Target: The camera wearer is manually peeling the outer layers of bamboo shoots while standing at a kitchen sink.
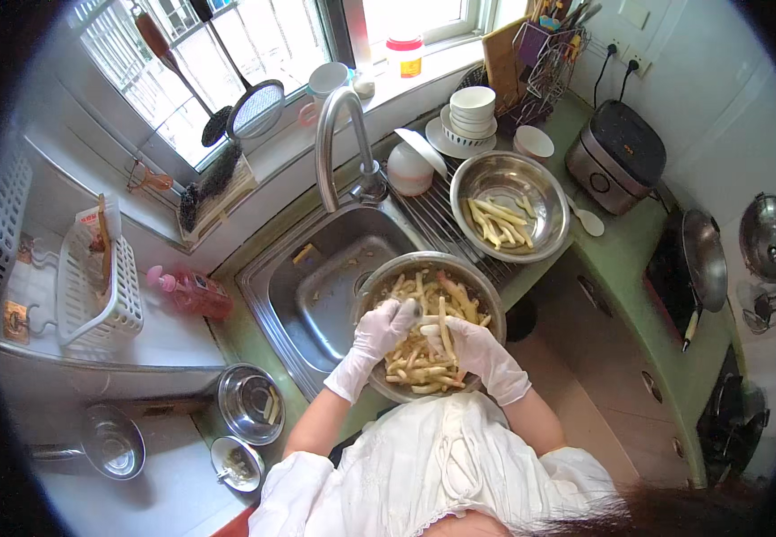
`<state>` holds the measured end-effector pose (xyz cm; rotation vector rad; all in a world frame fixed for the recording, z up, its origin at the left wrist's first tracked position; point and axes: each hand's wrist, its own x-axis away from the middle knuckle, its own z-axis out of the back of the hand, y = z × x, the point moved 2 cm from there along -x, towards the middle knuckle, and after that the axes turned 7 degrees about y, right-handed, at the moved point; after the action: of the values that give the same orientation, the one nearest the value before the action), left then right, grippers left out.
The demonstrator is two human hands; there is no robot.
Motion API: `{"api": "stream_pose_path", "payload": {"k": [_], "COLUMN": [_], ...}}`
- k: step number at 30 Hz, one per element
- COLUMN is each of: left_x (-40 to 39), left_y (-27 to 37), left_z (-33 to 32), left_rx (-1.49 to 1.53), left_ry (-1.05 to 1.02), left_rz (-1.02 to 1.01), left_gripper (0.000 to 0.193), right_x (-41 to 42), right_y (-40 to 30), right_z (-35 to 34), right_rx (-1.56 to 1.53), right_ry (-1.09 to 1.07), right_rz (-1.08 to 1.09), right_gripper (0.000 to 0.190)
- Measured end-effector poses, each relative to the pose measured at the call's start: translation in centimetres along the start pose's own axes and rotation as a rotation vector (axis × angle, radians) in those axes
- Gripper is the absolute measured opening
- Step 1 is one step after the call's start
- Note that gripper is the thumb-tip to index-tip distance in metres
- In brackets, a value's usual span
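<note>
A large steel bowl (497,322) stands before me at the right front of the sink, full of pale yellow root pieces (421,369) that look like young ginger, some pink-tipped. Both my hands wear thin white gloves over this bowl. My left hand (382,329) is closed around a small object (417,308) with a rounded grey end; its kind is unclear. In my right hand (478,348) is a long pale root piece (445,329), sticking up between the fingers. My hands nearly meet at the fingertips. A second steel bowl (549,181) behind holds several cleaner-looking root pieces (499,221).
The steel sink (334,295) has scraps in it, under a curved faucet (324,148). White bowls (472,111) are stacked on the drying rack. A rice cooker (619,154) and a wok (703,262) stand to the right. Left are a pink soap bottle (197,292) and another steel bowl (237,396).
</note>
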<state>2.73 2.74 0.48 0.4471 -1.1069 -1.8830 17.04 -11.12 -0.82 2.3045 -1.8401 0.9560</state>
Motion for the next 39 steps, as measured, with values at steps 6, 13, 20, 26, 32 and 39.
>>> {"api": "stream_pose_path", "payload": {"k": [6, 13, 20, 26, 32, 39], "left_x": [1.6, 1.7, 1.9, 1.6, 4.6, 1.6], "left_y": [3.2, 3.4, 2.3, 2.2, 2.0, 3.2], "left_z": [-0.3, -2.8, -2.5, -3.0, -3.6, -3.2], "left_rx": [-0.203, 0.337, 0.050, -0.401, -0.370, -0.308], "left_ry": [-0.040, 0.044, 0.089, 0.260, 0.250, 0.285], "left_rz": [-0.216, -0.148, -0.653, -0.645, -0.702, -0.604], "left_gripper": [0.040, 0.028, 0.037, 0.036, 0.035, 0.030], "right_x": [-0.5, -2.6, -3.0, -3.6, -2.9, -3.4], "right_y": [0.4, 0.7, -0.3, -0.6, -2.3, -2.5], "right_z": [-1.0, 0.9, -0.1, -2.2, -2.4, -2.7], "right_rx": [0.018, -0.092, -0.219, -0.118, -0.144, -0.156], "right_ry": [0.306, 0.080, 0.099, 0.239, 0.129, -0.015], "right_rz": [0.150, 0.214, 0.317, 0.373, 0.389, 0.374], "right_gripper": [0.031, 0.035, 0.036, 0.040, 0.040, 0.043]}}
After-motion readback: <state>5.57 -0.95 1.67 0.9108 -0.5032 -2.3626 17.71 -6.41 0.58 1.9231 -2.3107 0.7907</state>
